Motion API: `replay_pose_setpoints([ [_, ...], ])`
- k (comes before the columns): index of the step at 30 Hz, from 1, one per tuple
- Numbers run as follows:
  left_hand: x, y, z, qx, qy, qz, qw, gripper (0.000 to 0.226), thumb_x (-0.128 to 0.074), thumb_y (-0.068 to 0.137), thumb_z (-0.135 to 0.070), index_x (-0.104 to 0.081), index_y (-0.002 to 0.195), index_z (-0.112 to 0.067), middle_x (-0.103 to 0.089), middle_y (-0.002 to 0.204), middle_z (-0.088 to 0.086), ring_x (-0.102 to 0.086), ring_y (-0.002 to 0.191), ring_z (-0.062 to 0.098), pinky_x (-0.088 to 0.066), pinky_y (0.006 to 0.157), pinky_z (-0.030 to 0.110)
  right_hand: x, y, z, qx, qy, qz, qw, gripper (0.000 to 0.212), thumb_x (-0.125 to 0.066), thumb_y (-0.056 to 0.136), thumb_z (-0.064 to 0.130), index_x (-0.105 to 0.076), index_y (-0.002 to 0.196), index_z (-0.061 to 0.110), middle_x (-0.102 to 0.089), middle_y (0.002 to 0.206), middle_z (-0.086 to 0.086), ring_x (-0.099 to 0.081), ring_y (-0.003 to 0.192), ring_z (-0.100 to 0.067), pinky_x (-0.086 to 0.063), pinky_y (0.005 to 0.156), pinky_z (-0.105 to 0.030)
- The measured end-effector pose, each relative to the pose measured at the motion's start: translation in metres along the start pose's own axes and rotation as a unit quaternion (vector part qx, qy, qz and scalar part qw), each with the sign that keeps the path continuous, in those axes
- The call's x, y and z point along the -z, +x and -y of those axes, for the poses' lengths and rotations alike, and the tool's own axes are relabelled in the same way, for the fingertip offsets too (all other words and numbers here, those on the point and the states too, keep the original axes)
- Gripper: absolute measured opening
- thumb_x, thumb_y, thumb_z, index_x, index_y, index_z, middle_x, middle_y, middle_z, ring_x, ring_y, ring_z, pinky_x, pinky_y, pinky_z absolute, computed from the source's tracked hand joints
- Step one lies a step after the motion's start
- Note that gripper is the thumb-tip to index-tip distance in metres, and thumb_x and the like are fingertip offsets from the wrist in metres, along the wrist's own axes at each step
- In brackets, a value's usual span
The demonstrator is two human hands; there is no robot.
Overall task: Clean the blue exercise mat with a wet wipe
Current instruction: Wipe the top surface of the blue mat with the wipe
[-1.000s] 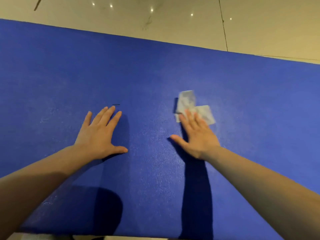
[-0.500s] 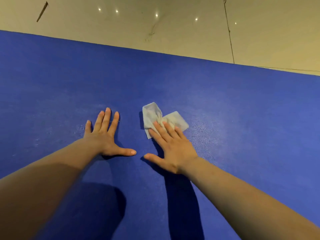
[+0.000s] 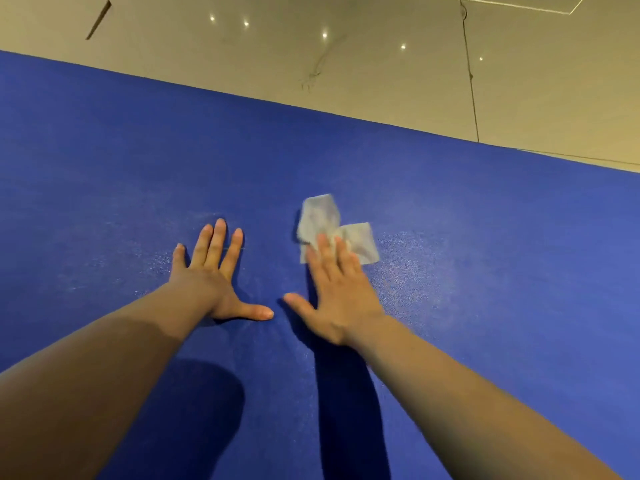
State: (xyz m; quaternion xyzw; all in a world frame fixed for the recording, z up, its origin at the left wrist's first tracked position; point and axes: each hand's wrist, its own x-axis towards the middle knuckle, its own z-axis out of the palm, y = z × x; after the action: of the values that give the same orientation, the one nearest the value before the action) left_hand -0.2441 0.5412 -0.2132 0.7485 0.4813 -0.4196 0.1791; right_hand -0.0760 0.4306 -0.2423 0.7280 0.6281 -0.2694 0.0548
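Your flat right hand (image 3: 341, 292) presses the crumpled pale wet wipe (image 3: 334, 226) at frame centre with straight fingers, gripping nothing, while your open left hand (image 3: 213, 278) braces on the blue textured exercise mat (image 3: 485, 254).

Relative to the left hand (image 3: 211, 282), the right hand (image 3: 337, 292) and the wet wipe (image 3: 332, 230) beneath its fingers have shifted sideways twice. One second ago the wipe lay well to the right of the left hand. Half a second ago it had slid in to just beside the left hand's fingertips. It now sits further right again, with a wider strip of blue exercise mat (image 3: 485, 271) between the wipe and the left hand's fingers. The two thumbs remain close, nearly tip to tip. The right hand now shows motion blur.
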Motion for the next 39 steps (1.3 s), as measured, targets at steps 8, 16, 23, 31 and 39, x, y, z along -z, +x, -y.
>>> replay_pose_setpoints([
  [8,-0.002,0.001,0.002,-0.015,-0.010,-0.007,1.000,0.134,-0.034,0.044,-0.099,0.052,0.119,-0.028,0.058,0.128,0.000,0.041,0.137,0.023,0.012,0.116,0.055,0.033,0.021,-0.094,-0.124,-0.032,-0.025,0.992,0.084,-0.010,0.090,0.077,0.013,0.154,0.029,0.025,0.159,0.003,0.020,0.148,-0.022,0.011,0.119,-0.039],
  [16,-0.001,0.000,0.004,-0.022,-0.012,-0.013,1.000,0.137,-0.015,0.025,-0.101,0.054,0.117,-0.027,0.063,0.121,0.000,0.048,0.123,0.017,0.012,0.115,0.056,0.037,0.036,-0.058,-0.194,0.101,-0.053,0.974,0.087,-0.025,0.095,0.069,0.011,0.155,0.018,0.026,0.160,-0.003,0.027,0.145,-0.027,0.017,0.118,-0.042],
  [23,-0.005,0.006,0.007,-0.024,-0.004,-0.023,0.999,0.136,-0.017,0.031,-0.103,0.057,0.116,-0.027,0.065,0.124,0.001,0.050,0.124,0.020,0.014,0.114,0.058,0.022,0.069,0.009,0.020,0.012,-0.047,0.999,0.078,-0.026,0.097,0.064,0.012,0.154,0.027,0.031,0.157,0.004,0.032,0.144,-0.023,0.022,0.116,-0.040],
  [31,-0.006,0.003,0.007,-0.024,0.002,-0.011,1.000,0.132,-0.015,0.033,-0.103,0.060,0.110,-0.026,0.065,0.123,0.002,0.049,0.127,0.021,0.015,0.113,0.061,0.053,0.064,-0.097,-0.146,0.027,-0.055,0.987,0.072,-0.020,0.098,0.064,0.009,0.155,0.031,0.022,0.161,0.004,0.022,0.148,-0.021,0.015,0.118,-0.037],
  [39,-0.003,0.004,0.004,-0.026,0.008,0.007,1.000,0.134,-0.013,0.030,-0.102,0.059,0.112,-0.024,0.068,0.119,0.005,0.054,0.119,0.023,0.016,0.111,0.062,0.067,0.090,-0.057,-0.210,0.098,-0.054,0.971,0.085,-0.024,0.095,0.069,0.009,0.156,0.019,0.024,0.160,-0.006,0.025,0.146,-0.031,0.017,0.118,-0.043],
])
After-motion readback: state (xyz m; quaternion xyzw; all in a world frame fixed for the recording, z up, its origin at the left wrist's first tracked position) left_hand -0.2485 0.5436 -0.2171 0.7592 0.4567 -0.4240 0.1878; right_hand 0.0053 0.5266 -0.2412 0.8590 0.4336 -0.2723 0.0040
